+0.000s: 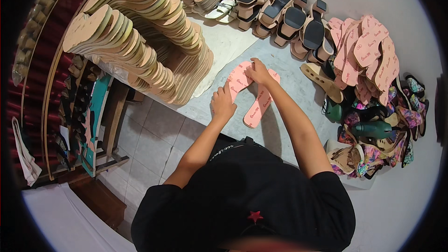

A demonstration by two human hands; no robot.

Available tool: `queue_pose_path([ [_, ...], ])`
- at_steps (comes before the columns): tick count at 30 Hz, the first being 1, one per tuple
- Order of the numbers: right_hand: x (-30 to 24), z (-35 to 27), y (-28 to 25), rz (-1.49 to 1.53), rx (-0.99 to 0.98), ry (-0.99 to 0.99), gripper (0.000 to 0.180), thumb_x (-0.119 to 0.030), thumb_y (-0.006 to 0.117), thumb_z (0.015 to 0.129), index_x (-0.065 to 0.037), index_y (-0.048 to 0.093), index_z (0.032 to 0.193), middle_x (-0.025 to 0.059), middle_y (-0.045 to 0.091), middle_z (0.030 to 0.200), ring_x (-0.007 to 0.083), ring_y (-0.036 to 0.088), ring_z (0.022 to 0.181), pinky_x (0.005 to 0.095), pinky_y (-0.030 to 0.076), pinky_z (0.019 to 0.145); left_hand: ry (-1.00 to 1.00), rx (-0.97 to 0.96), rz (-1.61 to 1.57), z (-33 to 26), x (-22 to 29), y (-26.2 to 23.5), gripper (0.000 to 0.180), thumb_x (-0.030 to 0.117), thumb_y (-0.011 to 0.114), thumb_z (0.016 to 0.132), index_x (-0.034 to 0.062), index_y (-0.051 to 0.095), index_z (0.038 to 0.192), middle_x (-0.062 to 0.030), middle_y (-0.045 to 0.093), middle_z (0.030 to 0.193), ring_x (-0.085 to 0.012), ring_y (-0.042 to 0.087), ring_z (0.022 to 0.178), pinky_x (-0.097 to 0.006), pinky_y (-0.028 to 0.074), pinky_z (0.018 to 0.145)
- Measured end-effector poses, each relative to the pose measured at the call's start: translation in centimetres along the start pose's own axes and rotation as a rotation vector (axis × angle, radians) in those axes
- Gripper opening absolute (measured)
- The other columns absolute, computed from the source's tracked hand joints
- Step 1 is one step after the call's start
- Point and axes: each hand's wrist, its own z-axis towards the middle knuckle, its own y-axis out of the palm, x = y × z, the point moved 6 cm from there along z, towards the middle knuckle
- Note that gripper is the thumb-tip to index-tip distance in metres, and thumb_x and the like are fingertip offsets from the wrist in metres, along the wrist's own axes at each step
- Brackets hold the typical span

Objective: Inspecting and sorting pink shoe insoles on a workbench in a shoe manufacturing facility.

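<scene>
Two pink shoe insoles lie on the grey worktable (289, 79) in front of me. My left hand (223, 103) presses on the near end of the left pink insole (239, 78). At that insole's far end, my right hand (259, 71) pinches its edge with closed fingers. The second pink insole (259, 105) lies just to the right, partly under my right wrist. Both forearms reach forward from my black shirt.
Tall stacks of tan sole boards (140, 42) fill the table's left. Block-heeled sandals (291, 21) line the back. More pink insoles (366, 53) are piled at right, above a heap of colourful straps (378, 144). Shelving (84, 112) and tiled floor lie at left.
</scene>
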Motion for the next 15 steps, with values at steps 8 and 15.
queue_pose_path([
  [8, -0.8, 0.8, 0.8, 0.0, 0.019, -0.039, 0.053, -0.023, 0.059, 0.075, 0.009, 0.046, 0.115, 0.0217, 0.058, 0.092, 0.0337, 0.055, 0.091, 0.0399, 0.043, 0.08, 0.004, 0.076, -0.065, 0.2, -1.1, -0.6, 0.086, 0.007, 0.072, 0.057, 0.011, 0.028, 0.132, -0.0133, 0.046, 0.11, -0.0342, 0.047, 0.099, -0.048, 0.043, 0.079],
  [15, -0.9, 1.8, 2.3, -0.068, 0.093, -0.147, 0.051, -0.022, 0.061, 0.076, 0.009, 0.046, 0.113, 0.0123, 0.054, 0.074, 0.0216, 0.053, 0.07, 0.0331, 0.043, 0.065, 0.013, 0.124, -0.059, 0.6, -2.7, -1.5, 0.08, 0.008, 0.066, 0.058, 0.009, 0.031, 0.13, -0.0151, 0.047, 0.107, -0.0362, 0.047, 0.098, -0.047, 0.044, 0.077],
])
